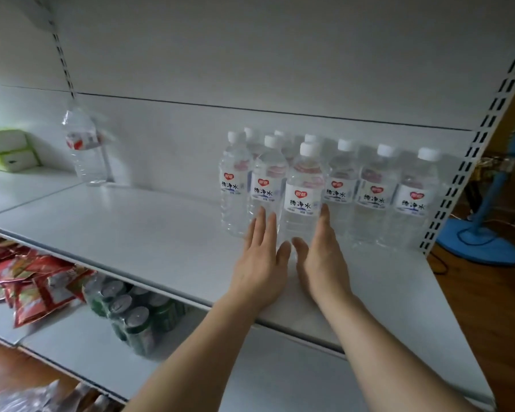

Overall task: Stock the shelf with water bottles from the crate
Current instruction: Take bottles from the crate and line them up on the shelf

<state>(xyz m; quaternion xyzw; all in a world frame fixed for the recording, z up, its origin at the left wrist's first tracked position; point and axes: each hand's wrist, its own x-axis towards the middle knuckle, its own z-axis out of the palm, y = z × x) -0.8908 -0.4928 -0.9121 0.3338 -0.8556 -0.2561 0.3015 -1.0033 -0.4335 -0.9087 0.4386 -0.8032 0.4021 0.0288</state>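
Several clear water bottles with white caps and red-logo labels stand in rows at the right of the white shelf (pixel 149 233). The frontmost bottle (pixel 302 191) stands upright between my two hands. My left hand (pixel 263 260) lies with straight fingers against its left side, fingertips reaching the neighbouring bottle (pixel 266 182). My right hand (pixel 320 257) flanks its right side with straight fingers, thumb near the bottle's base. Neither hand curls round it. A lone bottle (pixel 84 147) stands blurred at the shelf's back left. The crate is out of view.
Green-and-white packs (pixel 8 150) sit on the adjoining shelf at far left. The lower shelf holds red snack packets (pixel 33 281) and green cans (pixel 134 316). A blue fan base (pixel 479 245) stands on the wooden floor at right. Crinkled plastic (pixel 27 396) shows at bottom left.
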